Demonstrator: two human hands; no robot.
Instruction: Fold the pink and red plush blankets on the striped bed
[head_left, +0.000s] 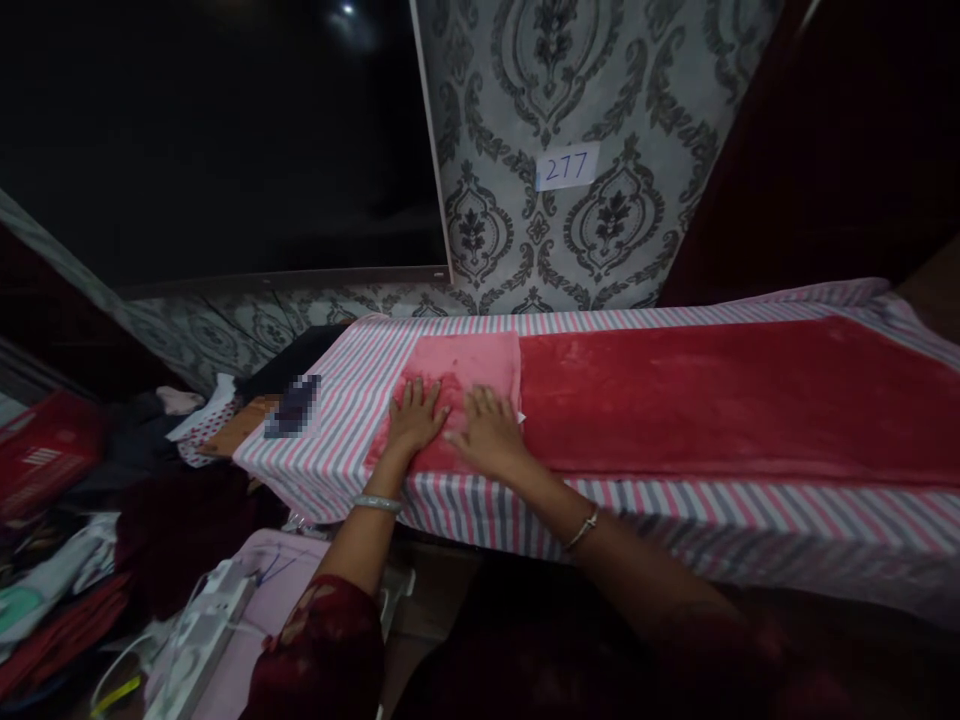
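A long red plush cloth (705, 400) lies spread over a pink, grey and white striped cover (315, 425). At its left end a lighter pink section (469, 355) shows, ending in an edge with a small white tag. My left hand (416, 418) rests flat on this pink section, fingers spread. Beside it, a little to the right, my right hand (489, 432) also lies palm down on the pink section near that edge, its fingers stretched out and slightly blurred. Neither hand grips anything.
A blurred-out dark item (294, 407) lies on the cover's left end. At lower left, a white power strip (206, 630) with cables sits on a pink surface near piled clothes. Behind are a large dark screen (225, 150) and a patterned wall with a "277" label (568, 166).
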